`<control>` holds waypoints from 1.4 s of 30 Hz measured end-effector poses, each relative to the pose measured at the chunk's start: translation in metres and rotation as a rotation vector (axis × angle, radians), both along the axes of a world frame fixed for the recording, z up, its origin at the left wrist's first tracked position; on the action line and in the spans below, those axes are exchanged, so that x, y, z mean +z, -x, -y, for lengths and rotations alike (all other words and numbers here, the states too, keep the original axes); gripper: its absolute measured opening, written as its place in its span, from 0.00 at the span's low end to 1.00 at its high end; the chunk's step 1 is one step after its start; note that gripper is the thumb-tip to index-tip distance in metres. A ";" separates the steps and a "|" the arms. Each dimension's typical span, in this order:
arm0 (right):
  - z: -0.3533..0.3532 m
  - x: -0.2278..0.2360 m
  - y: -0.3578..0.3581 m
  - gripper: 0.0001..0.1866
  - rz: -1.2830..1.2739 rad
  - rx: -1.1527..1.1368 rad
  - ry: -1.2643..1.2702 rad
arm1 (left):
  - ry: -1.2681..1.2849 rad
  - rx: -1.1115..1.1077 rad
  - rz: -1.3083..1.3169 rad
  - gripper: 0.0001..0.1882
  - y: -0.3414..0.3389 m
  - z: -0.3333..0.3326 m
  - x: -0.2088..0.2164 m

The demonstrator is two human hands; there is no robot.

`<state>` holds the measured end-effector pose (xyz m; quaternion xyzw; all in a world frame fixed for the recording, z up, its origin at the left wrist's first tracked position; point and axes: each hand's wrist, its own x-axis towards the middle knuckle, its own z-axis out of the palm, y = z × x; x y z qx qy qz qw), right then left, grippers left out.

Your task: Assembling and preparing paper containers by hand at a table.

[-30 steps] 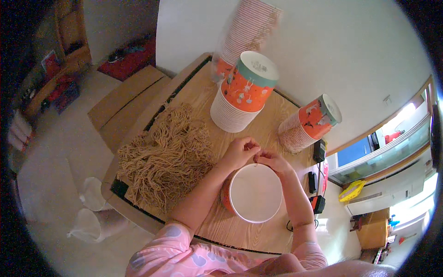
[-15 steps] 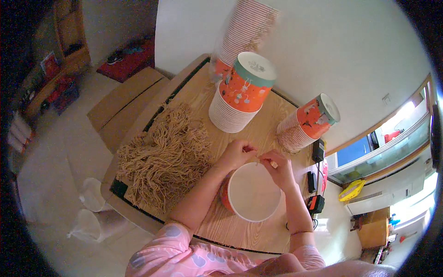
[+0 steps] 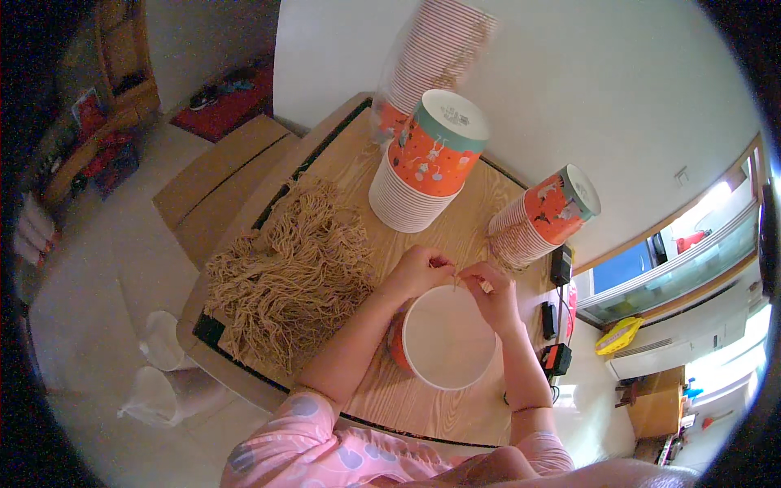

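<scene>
An orange paper bucket (image 3: pixel 451 337) stood on the wood-grain table (image 3: pixel 447 419) near its front edge, its round mouth facing up and its white inside showing. Taking that bucket as the centre of the dial, with twelve toward the top of the view, the left hand (image 3: pixel 427 267) hung just beyond the rim between eleven and twelve, its fingers curled and drawn narrow. The right hand (image 3: pixel 492 294) was over the rim at one o'clock, thumb and forefinger pinched on a thin tan strand (image 3: pixel 456 281) at twelve; the strand was so fine and small here that I could not tell whether the left fingertips gripped it too.

At ten o'clock, beside the left forearm, a large tangled heap of tan twine (image 3: pixel 289 281) spread over the tabletop. At twelve stood an upside-down stack of nested orange buckets (image 3: pixel 431 163) with a green band around the uppermost base, and farther off in the same direction a taller column of nested containers (image 3: pixel 435 61). A smaller upside-down orange stack (image 3: pixel 545 215) stood at one o'clock, leaning rightward in the view. Black power adapters (image 3: pixel 561 264) lined the table's edge from two to three. Beyond the table, cardboard (image 3: pixel 224 175) lay at ten, and a red mat (image 3: pixel 252 102) farther out, between ten and eleven.
</scene>
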<state>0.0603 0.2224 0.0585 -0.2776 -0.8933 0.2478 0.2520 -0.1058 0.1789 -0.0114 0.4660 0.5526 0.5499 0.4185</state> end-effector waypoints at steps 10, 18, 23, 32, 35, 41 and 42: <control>-0.013 -0.020 -0.005 0.06 -0.041 -0.078 0.250 | -0.016 -0.015 -0.011 0.13 0.001 0.001 0.000; -0.010 -0.017 0.002 0.06 -0.165 -0.071 0.215 | -0.016 -0.026 -0.016 0.12 0.001 0.002 0.002; -0.001 -0.009 0.005 0.07 -0.116 -0.087 0.127 | -0.016 -0.012 -0.019 0.12 0.000 0.000 -0.002; 0.006 -0.005 0.007 0.14 -0.100 -0.075 0.000 | 0.007 0.007 -0.013 0.12 -0.003 0.005 0.008; 0.008 -0.001 0.009 0.17 -0.093 -0.072 -0.003 | -0.003 0.010 -0.027 0.12 -0.002 0.004 0.007; 0.009 -0.001 0.011 0.19 -0.103 -0.060 -0.036 | -0.062 -0.027 0.000 0.13 -0.002 0.001 -0.002; 0.009 -0.001 0.011 0.19 -0.097 -0.055 -0.047 | -0.061 -0.026 0.000 0.13 -0.002 0.001 -0.002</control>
